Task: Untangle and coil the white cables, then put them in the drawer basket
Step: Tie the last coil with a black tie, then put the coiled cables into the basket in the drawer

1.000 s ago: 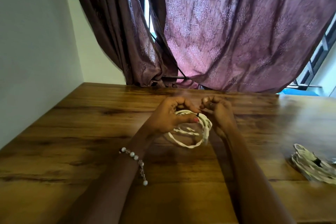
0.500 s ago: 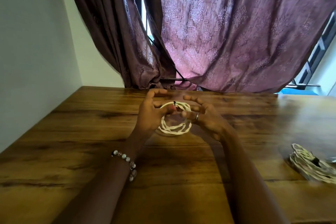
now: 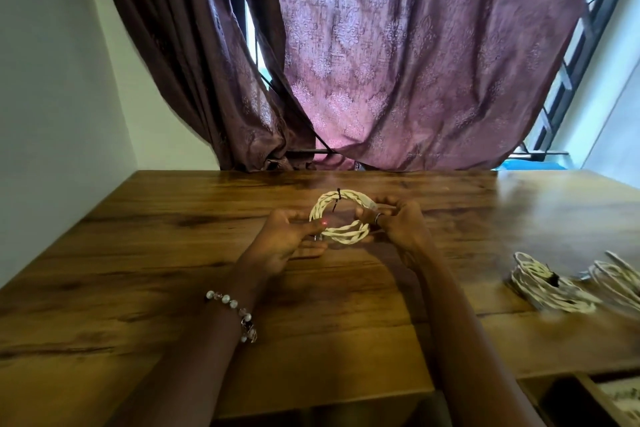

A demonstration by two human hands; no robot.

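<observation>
A white cable wound into a small round coil (image 3: 343, 232) is held upright over the wooden table (image 3: 145, 253), with a thin black tie (image 3: 337, 199) around its top. My left hand (image 3: 287, 243) pinches the coil's left side between thumb and fingers. My right hand (image 3: 398, 224), with a ring on one finger, grips the coil's right side. Two more tied white cable coils lie on the table at the right: one (image 3: 543, 282) nearer, another (image 3: 620, 279) at the frame edge.
An open drawer (image 3: 588, 399) shows at the bottom right below the table edge. Dark purple curtains (image 3: 398, 62) hang behind the table. A white wall (image 3: 52, 80) borders the table's left side. A beaded bracelet (image 3: 235, 314) is on my left wrist.
The coil now stands facing me with the black tie at its top. Both hands have shifted from its top to its left and right sides. A second coil and the drawer came into view.
</observation>
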